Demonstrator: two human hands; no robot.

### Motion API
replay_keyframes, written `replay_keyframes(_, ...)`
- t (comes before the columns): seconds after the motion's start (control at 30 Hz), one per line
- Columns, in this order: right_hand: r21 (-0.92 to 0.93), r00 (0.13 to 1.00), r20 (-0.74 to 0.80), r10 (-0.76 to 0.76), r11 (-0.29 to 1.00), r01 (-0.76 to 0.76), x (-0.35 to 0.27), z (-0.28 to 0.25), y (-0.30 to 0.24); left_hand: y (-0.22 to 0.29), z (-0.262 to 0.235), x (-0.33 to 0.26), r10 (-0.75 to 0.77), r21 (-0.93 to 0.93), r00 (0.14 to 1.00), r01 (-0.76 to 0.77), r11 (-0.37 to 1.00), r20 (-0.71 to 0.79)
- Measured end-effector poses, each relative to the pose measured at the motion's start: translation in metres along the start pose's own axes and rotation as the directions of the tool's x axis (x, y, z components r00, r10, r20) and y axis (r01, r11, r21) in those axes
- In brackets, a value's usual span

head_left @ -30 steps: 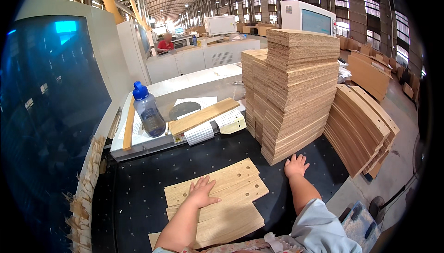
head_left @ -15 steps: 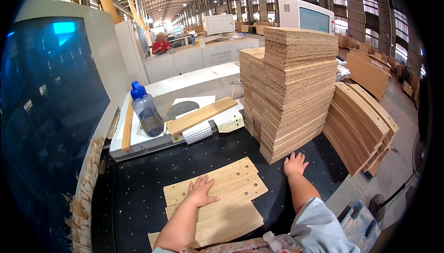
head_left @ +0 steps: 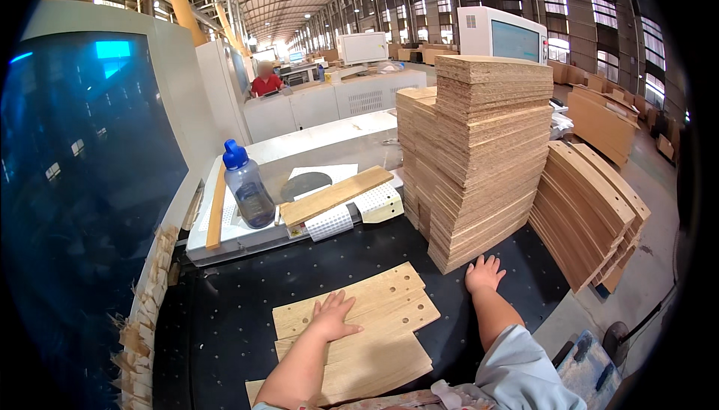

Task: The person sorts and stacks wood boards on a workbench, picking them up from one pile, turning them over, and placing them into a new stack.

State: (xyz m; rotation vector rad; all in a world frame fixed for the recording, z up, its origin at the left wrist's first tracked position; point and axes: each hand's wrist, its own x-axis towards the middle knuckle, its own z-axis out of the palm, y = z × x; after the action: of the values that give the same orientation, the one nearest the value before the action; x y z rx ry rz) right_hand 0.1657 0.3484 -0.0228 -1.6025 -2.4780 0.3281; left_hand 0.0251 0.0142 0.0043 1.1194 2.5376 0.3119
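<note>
Several pale wood panels (head_left: 382, 346) lie overlapping on the black table in front of me. Drilled holes show near the right ends of the upper ones. My left hand (head_left: 334, 317) rests on the upper panels with its fingers spread, holding nothing. On the bare black tabletop (head_left: 367, 249), my right hand (head_left: 484, 273) lies open, fingers apart, close to the near bottom corner of a tall stack of particle boards (head_left: 487, 163). It grips nothing, and a small gap seems to separate it from the stack.
A curved stack of drilled panels (head_left: 580, 215) stands at the right. Beyond the table are a blue-capped bottle (head_left: 249, 189) and a wood strip (head_left: 341, 193) on a white machine bed (head_left: 247, 247). A machine with a dark window (head_left: 90, 185) borders the left. A person in red (head_left: 266, 84) sits farther back.
The whole view has shifted slightly, so everything appears a little lower and farther right. Both hands keep nearly the same places against the panels and table.
</note>
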Motion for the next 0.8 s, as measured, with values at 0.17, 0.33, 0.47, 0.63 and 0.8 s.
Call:
replay_keyframes(0.17,-0.013,1.000,0.004,0.003,1.000,-0.003,-0.0017,-0.0012,-0.0010,0.0002,-0.0012,0.0011,0.006,-0.005,1.000,-0.006,1.000,0.005)
replay_keyframes(0.33,-0.002,1.000,-0.002,0.000,1.000,0.000,-0.0016,-0.0018,-0.0007,0.0003,-0.0003,0.0015,-0.002,0.009,1.000,0.002,1.000,0.021)
replay_keyframes(0.47,-0.005,1.000,-0.003,-0.012,1.000,0.012,-0.0041,-0.0012,-0.0026,-0.0024,0.0005,0.0005,-0.009,0.019,1.000,0.008,1.000,0.018)
replay_keyframes(0.63,0.003,1.000,0.005,0.004,1.000,-0.004,-0.0023,-0.0018,-0.0009,-0.0015,0.0005,0.0022,-0.001,0.005,1.000,0.001,1.000,0.028)
replay_keyframes(0.8,0.002,1.000,-0.007,-0.003,1.000,0.003,-0.0032,-0.0017,-0.0006,-0.0008,-0.0004,0.0015,-0.006,0.008,1.000,0.005,1.000,0.029)
